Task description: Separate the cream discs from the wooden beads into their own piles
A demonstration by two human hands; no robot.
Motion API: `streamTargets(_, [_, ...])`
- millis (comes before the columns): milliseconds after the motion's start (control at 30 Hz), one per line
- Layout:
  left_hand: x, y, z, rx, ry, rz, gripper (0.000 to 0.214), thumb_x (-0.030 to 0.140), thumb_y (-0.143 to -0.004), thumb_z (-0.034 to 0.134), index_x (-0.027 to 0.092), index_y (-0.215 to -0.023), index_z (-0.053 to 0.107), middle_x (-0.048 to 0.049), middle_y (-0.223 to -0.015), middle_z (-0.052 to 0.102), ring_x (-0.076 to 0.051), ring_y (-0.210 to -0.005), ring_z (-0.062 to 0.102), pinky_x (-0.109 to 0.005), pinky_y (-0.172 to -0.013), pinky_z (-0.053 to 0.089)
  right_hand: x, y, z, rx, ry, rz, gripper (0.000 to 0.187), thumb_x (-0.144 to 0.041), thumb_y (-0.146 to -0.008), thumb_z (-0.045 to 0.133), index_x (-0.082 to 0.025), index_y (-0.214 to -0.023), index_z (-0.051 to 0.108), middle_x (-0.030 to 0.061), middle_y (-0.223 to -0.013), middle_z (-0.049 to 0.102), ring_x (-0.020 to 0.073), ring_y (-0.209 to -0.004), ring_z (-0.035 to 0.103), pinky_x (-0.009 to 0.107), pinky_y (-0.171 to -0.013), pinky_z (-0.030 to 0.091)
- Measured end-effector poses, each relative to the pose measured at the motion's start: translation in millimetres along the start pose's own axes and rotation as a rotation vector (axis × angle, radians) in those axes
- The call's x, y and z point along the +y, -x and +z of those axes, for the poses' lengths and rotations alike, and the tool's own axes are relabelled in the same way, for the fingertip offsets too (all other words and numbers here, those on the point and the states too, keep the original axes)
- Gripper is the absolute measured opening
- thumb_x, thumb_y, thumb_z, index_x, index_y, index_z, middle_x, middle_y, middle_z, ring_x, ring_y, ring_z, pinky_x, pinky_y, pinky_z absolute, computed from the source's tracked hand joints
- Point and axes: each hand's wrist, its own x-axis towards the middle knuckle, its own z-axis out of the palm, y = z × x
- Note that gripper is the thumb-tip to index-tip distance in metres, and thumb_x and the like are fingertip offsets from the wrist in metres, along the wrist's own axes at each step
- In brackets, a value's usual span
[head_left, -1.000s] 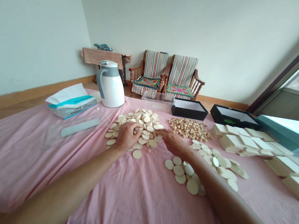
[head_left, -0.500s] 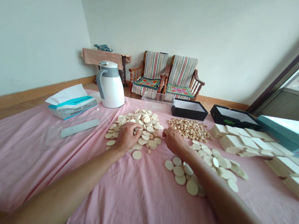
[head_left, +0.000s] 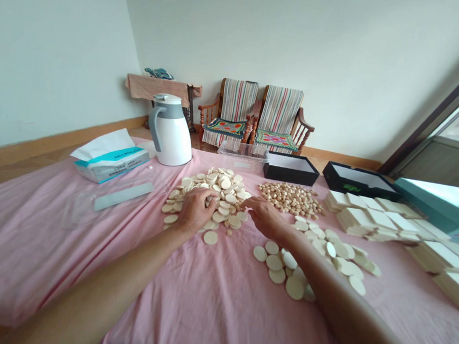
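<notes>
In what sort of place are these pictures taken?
Probably a room in a home: two wooden armchairs with patterned seat covers, a white-and-grey jug and a tissue pack suggest it.

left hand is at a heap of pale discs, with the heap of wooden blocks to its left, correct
Not quite: the head view shows the heap of wooden blocks right of the left hand, which is at a heap of pale discs.
</notes>
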Motion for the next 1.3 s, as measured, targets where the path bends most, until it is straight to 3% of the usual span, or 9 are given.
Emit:
streamTargets(100, [0.6, -0.1, -0.5, 0.003, 0.003, 0.003, 0.016, 0.016, -0.076, 0.053, 0.019, -0.083, 0.068, -0.0033, -0.087, 0.071, -0.021, -0.087, 0.063, -0.035, -0.086, 0.047, -8.3, -0.3, 7.2, -0.063, 0.066, 0.021, 0.032, 0.001, -0.082, 0.043, -0.014, -0.102, 0.062, 0.0089, -0.097, 0.063, 0.0157, -0.090, 0.057, 0.024, -0.077, 0.040])
streamTargets(333, [-0.4, 0.7, 1.1, -0.011, 0.004, 0.010, 0.016, 0.015, -0.077, 0.053, 0.019, -0.084, 0.067, -0.0034, -0.087, 0.071, -0.020, -0.088, 0.063, -0.034, -0.085, 0.048, -2.5, 1.4, 10.5, -0.046, 0.144, 0.124, 0.023, -0.003, -0.083, 0.043, -0.013, -0.090, 0.062, 0.0086, -0.091, 0.060, 0.0146, -0.081, 0.055, 0.023, -0.071, 0.037])
streamTargets(500, [-1.2, 0.6, 0.9, -0.007, 0.007, 0.017, 0.016, 0.016, -0.077, 0.053, 0.019, -0.084, 0.067, -0.0034, -0.088, 0.071, -0.020, -0.088, 0.063, -0.034, -0.086, 0.047, 18.1, 4.4, -3.2, 0.075, 0.180, 0.298, 0.023, -0.003, -0.073, 0.047, -0.016, -0.085, 0.063, 0.0060, -0.088, 0.061, 0.0140, -0.077, 0.054, 0.022, -0.068, 0.036])
streamTargets(667, [-0.6, 0.0, 0.0, -0.031, 0.001, 0.005, 0.016, 0.016, -0.078, 0.052, 0.019, -0.084, 0.067, -0.0039, -0.087, 0.071, -0.020, -0.088, 0.063, -0.034, -0.084, 0.048, 47.8, 12.0, -24.3, 0.185, 0.266, 0.468, 0.024, -0.003, -0.075, 0.042, -0.013, -0.080, 0.064, 0.0087, -0.083, 0.058, 0.0174, -0.076, 0.052, 0.025, -0.065, 0.035])
streamTargets(833, [-0.6, 0.3, 0.5, -0.027, -0.002, 0.006, 0.016, 0.017, -0.078, 0.052, 0.019, -0.084, 0.067, -0.0038, -0.087, 0.071, -0.021, -0.088, 0.063, -0.034, -0.084, 0.048, 54.6, 16.8, -32.7, 0.279, 0.344, 0.590, 0.035, -0.005, -0.077, 0.041, -0.012, -0.103, 0.063, 0.0144, -0.099, 0.057, 0.0189, -0.075, 0.053, 0.027, -0.061, 0.033])
streamTargets(967, [-0.8, 0.7, 0.9, -0.024, 0.007, 0.006, 0.017, 0.016, -0.078, 0.052, 0.019, -0.085, 0.067, -0.0033, -0.088, 0.071, -0.020, -0.089, 0.063, -0.034, -0.085, 0.048, 32.5, 11.4, -28.0, 0.230, 0.268, 0.441, 0.028, -0.007, -0.079, 0.043, -0.014, -0.096, 0.065, 0.0100, -0.092, 0.062, 0.0180, -0.076, 0.055, 0.026, -0.065, 0.036])
streamTargets(1133, [0.1, 0.5, 0.8, -0.014, 0.006, 0.006, 0.016, 0.016, -0.078, 0.052, 0.020, -0.084, 0.067, -0.0033, -0.089, 0.071, -0.020, -0.089, 0.063, -0.034, -0.085, 0.048, -18.5, 8.7, -15.5, -0.033, 0.004, 0.103, 0.017, -0.007, -0.076, 0.051, -0.016, -0.085, 0.064, 0.0039, -0.081, 0.064, 0.0132, -0.071, 0.055, 0.021, -0.066, 0.037])
streamTargets(1300, [1.5, 0.4, 0.2, -0.010, -0.012, 0.005, 0.016, 0.016, -0.078, 0.051, 0.019, -0.083, 0.067, -0.0035, -0.088, 0.071, -0.021, -0.088, 0.063, -0.035, -0.084, 0.048, -57.9, 14.8, -1.6, -0.171, -0.014, 0.036, 0.016, -0.018, -0.085, 0.050, -0.017, -0.095, 0.063, 0.0041, -0.080, 0.066, 0.0141, -0.070, 0.057, 0.023, -0.060, 0.032])
